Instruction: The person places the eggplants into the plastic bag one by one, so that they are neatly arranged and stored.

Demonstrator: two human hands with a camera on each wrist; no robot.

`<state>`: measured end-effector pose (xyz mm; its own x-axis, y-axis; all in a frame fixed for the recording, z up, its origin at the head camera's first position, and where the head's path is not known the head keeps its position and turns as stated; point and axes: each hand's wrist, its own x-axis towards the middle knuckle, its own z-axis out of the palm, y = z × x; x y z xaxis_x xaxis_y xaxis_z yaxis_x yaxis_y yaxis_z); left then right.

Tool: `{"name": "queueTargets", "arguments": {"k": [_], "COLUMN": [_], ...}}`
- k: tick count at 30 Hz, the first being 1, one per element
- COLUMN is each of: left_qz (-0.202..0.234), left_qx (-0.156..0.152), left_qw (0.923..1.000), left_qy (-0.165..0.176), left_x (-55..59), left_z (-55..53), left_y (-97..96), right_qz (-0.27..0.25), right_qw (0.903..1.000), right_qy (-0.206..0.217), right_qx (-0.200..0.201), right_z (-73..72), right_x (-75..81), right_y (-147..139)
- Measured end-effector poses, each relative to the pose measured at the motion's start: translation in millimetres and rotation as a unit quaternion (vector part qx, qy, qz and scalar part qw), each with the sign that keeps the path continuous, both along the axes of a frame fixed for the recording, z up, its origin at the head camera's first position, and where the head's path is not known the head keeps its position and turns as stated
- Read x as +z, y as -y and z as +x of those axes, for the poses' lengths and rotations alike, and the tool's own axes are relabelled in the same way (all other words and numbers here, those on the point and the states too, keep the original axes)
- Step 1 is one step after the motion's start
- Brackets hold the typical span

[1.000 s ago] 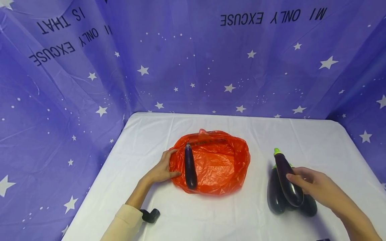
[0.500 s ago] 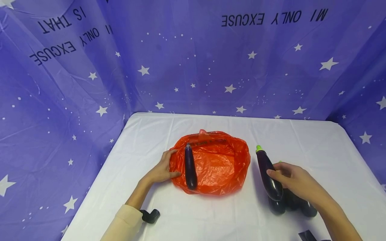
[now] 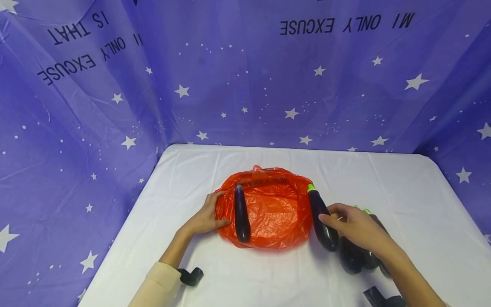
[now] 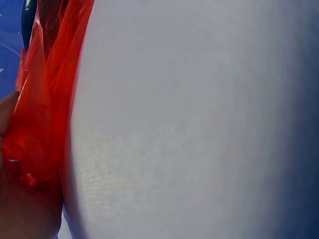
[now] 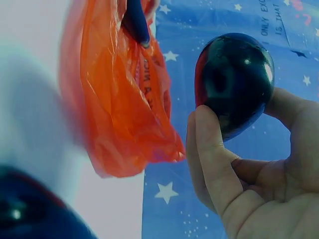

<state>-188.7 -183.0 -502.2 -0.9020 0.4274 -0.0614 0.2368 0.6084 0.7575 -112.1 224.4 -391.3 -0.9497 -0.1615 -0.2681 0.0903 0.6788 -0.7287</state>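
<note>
A red plastic bag [image 3: 273,215] stands open-mouthed on the white table, with one dark purple eggplant [image 3: 241,215] lying at its left side. My left hand [image 3: 204,217] grips the bag's left edge; the left wrist view shows red film [image 4: 52,104] bunched between thumb and fingers. Just right of the bag, my right hand [image 3: 354,227] holds another eggplant [image 3: 320,224] between thumb and fingers. Its green stem end points away, close by the bag's right rim. The right wrist view shows the rounded bottom of this eggplant [image 5: 234,82] above the table.
More eggplants [image 3: 350,258] lie to the right, partly hidden under my right hand and forearm. Dark straps [image 3: 191,277] show at both wrists. Purple star-printed cloth [image 3: 245,85] hangs behind the table and along its sides.
My right hand has carried the eggplant leftward from the pile to beside the bag's right rim. My left hand, the bag and the eggplant in it have stayed in place.
</note>
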Motion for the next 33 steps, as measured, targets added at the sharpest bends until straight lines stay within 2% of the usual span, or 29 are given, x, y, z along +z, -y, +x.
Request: {"name": "queueTargets", "arguments": {"k": [18,33], "left_qz": [0.005,-0.001], "left_qx": [-0.003,-0.001], "left_qw": [1.0000,1.0000], "left_qy": [-0.006,-0.004], "left_x": [0.1,-1.2], "left_z": [0.7,-0.8], "left_y": [0.5,-0.6], "right_qz": [-0.014,-0.012], "right_qw": [0.9996,0.9993], "right_qy": [-0.013,-0.021], "right_qx": [0.021,0.027], "right_z": [-22.2,-30.9], "right_x": [-17.2,-32.8], "right_y": [46,68]}}
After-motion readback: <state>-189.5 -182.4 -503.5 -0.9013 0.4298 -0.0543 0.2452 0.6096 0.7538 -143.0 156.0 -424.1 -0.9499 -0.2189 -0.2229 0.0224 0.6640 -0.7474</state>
